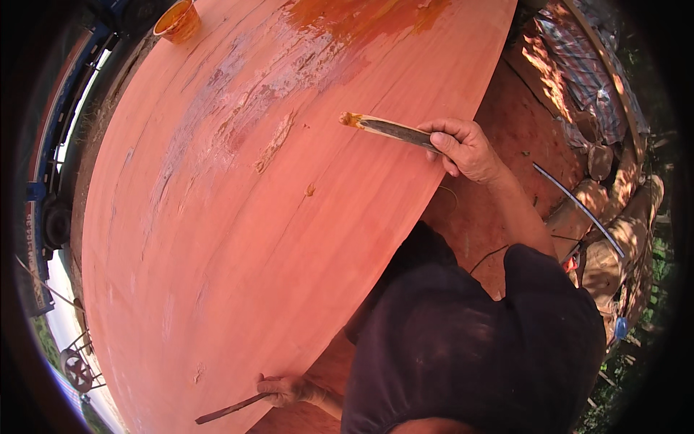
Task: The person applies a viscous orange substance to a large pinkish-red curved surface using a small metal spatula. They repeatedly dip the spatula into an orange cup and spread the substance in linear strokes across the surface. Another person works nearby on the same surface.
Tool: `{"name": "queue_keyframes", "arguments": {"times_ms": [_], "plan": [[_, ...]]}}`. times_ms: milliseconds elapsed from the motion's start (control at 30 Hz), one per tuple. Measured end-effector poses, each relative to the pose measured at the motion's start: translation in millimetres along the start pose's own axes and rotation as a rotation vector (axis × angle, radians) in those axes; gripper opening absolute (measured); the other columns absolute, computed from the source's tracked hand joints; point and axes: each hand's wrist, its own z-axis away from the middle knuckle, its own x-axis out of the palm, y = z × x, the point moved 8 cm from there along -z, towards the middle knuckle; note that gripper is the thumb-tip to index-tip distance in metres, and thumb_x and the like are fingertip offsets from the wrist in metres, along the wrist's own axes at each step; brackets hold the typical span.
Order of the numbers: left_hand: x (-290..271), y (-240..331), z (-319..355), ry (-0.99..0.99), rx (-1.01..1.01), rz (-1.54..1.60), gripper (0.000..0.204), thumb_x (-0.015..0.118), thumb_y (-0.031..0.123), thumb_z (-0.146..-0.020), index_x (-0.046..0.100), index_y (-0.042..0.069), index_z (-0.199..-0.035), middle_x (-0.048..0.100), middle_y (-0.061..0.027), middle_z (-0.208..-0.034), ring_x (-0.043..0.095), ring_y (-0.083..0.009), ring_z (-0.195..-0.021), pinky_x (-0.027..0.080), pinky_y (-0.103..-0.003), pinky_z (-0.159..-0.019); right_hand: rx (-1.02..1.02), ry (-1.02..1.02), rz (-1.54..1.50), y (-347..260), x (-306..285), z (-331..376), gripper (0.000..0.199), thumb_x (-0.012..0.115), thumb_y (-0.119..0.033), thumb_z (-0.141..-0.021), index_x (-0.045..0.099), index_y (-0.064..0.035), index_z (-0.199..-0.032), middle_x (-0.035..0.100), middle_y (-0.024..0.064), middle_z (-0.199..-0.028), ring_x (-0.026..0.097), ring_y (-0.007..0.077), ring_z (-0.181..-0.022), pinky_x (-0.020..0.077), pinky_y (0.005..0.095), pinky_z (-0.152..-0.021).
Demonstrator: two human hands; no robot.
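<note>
My right hand (466,148) is closed round a flat wooden stick (396,132), dark along its face and pale at the edge. Orange-brown paste coats the stick's far tip, which hovers over or rests on a large reddish wooden slab (238,289); I cannot tell which. Down at the slab's near edge, my left hand (289,390) grips a thin dark strip (230,409) that points left across the wood. A glossy orange-brown smear (369,18) covers part of the slab's far end, with a duller purplish-grey patch beside it. Small paste dabs (310,190) dot the middle.
An orange-stained bowl (178,23) stands on the slab's far left edge. To the right are logs (614,253), a striped plastic sheet (585,79) and a thin pale-blue tube (578,208) over reddish ground. A blue vehicle frame (36,190) lies beyond the slab at the left.
</note>
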Motion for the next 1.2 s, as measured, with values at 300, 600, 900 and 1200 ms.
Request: {"name": "queue_keyframes", "arguments": {"times_ms": [300, 600, 900, 1200], "plan": [[0, 2, 2, 0.029, -0.047, 0.073, 0.05, 0.041, 0.031, -0.112, 0.065, -0.011, -0.098, 0.038, 0.0041, -0.06, 0.037, -0.0088, -0.055, 0.032, -0.022, -0.052, -0.217, 0.086, 0.207, 1, 67, 52, 0.026, 0.061, -0.013, -0.102, 0.07, 0.0013, -0.122, 0.067, -0.0001, -0.087, 0.058, 0.0079, -0.077, 0.0494, 0.0257, -0.07], [2, -10, 2, -0.035, -0.069, 0.22, 0.046, 0.043, 0.031, -0.112, 0.063, -0.007, -0.096, 0.035, 0.0066, -0.062, 0.032, -0.0044, -0.055, 0.025, -0.019, -0.051, -0.256, 0.196, 0.415, -1, 98, 70, 0.023, 0.062, -0.013, -0.102, 0.071, 0.002, -0.118, 0.068, 0.0049, -0.086, 0.06, 0.0107, -0.078, 0.0489, 0.0256, -0.071], [8, -10, -3, -0.22, -0.122, 0.297, 0.048, 0.041, 0.036, -0.112, 0.061, -0.005, -0.096, 0.034, 0.0053, -0.063, 0.032, -0.0051, -0.056, 0.025, -0.02, -0.05, -0.281, 0.342, 0.44, -6, 129, 84, 0.022, 0.063, -0.012, -0.101, 0.071, 0.0001, -0.118, 0.068, 0.0099, -0.087, 0.062, 0.0152, -0.076, 0.0499, 0.0284, -0.066], [10, -13, -8, -0.372, -0.183, 0.351, 0.046, 0.034, 0.036, -0.113, 0.056, 0.003, -0.089, 0.035, 0.004, -0.063, 0.032, -0.0057, -0.053, 0.027, -0.019, -0.05, -0.459, 0.384, 0.846, -9, 189, 109, 0.029, 0.071, -0.008, -0.087, 0.073, -0.0052, -0.116, 0.053, 0.0078, -0.08, 0.06, 0.0236, -0.066, 0.0502, 0.0362, -0.055]]}}
